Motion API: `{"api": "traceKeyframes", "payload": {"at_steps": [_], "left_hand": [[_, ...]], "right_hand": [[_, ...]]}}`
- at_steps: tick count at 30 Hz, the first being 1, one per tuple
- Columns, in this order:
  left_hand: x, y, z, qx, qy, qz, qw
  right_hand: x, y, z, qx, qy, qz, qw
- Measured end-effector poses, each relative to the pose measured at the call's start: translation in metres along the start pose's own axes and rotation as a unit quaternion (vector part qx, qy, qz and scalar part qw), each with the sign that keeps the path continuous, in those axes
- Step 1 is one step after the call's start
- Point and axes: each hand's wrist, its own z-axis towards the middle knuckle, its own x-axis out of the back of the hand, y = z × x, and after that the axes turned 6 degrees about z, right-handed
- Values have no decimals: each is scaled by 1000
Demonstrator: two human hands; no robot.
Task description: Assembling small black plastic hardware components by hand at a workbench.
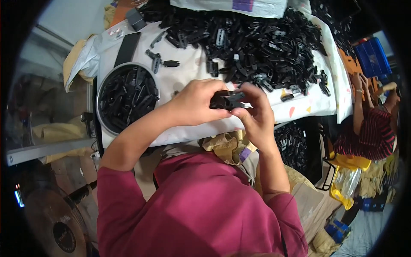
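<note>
Both hands meet above the near edge of the table around a small black plastic part (226,100), whose exact kind I cannot make out. My left hand (193,103) grips it from the left, thumb below and fingers above. My right hand (259,115) pinches its right end between thumb and fingers, which are slightly blurred. Beyond them a large heap of similar black plastic parts (265,47) covers the far side of the table. To the left, a round metal-rimmed bowl (158,88) is full of such parts.
Several loose parts (156,64) lie on the white tablecloth (184,73) near a dark flat bar (127,49). A bin of black parts (314,150) stands below the table, right. Farther right sits another person (370,132) in a striped top. A fan (64,235) is lower left.
</note>
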Motion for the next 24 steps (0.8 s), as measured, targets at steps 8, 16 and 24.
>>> {"api": "traceKeyframes", "payload": {"at_steps": [8, 16, 24], "left_hand": [[19, -17, -2, 93, -163, -67, 980], [75, -78, 36, 252, 38, 53, 965], [135, -182, 57, 372, -20, 448, 812]], "right_hand": [[-5, 13, 8, 33, -2, -38, 999], [28, 39, 11, -45, 81, -35, 995], [62, 47, 9, -70, 136, -368, 917]]}}
